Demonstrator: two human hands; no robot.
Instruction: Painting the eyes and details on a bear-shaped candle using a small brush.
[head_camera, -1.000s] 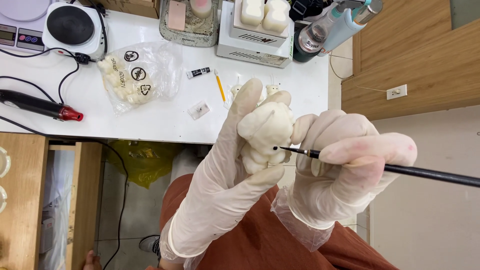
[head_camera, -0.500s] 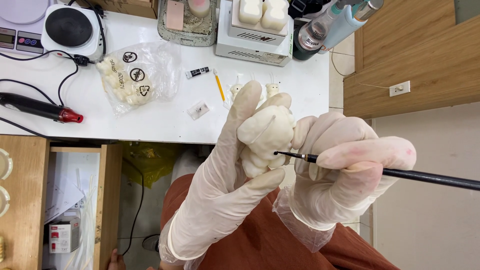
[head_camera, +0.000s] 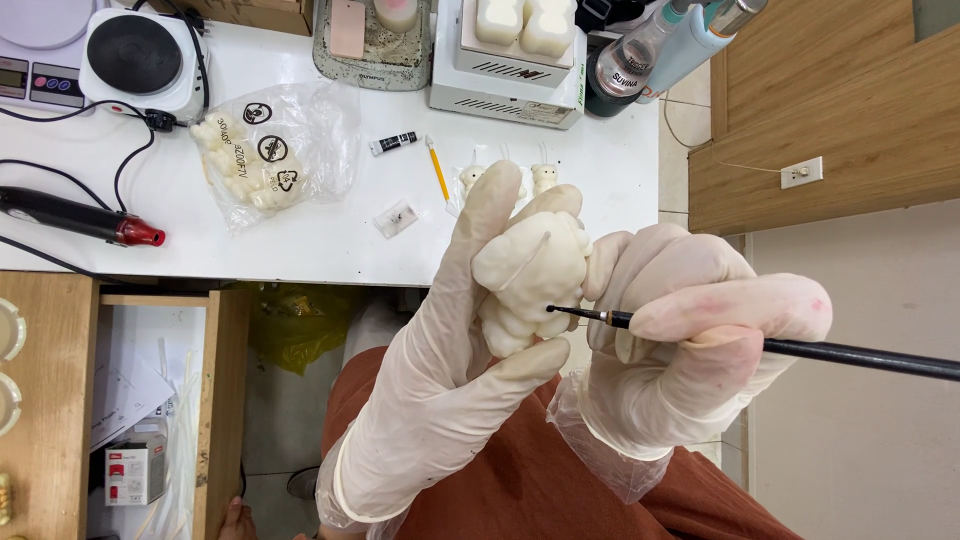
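White lumpy figurine (head_camera: 528, 275) held up over lap, in front of desk edge. Left hand (head_camera: 450, 380), gloved, closed round it: thumb under, fingers behind, palm up. Right hand (head_camera: 690, 350), gloved, pinches thin black brush (head_camera: 800, 348), tip touching figurine's right side, handle running out rightward. White desk (head_camera: 330, 250) beyond hands; open room below and right.

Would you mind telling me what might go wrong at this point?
The fine black brush touches the cream figurine with its tip; a wobble of the right hand could smear it. The left hand pinches the figurine above the lap, off the white table, so it could drop.
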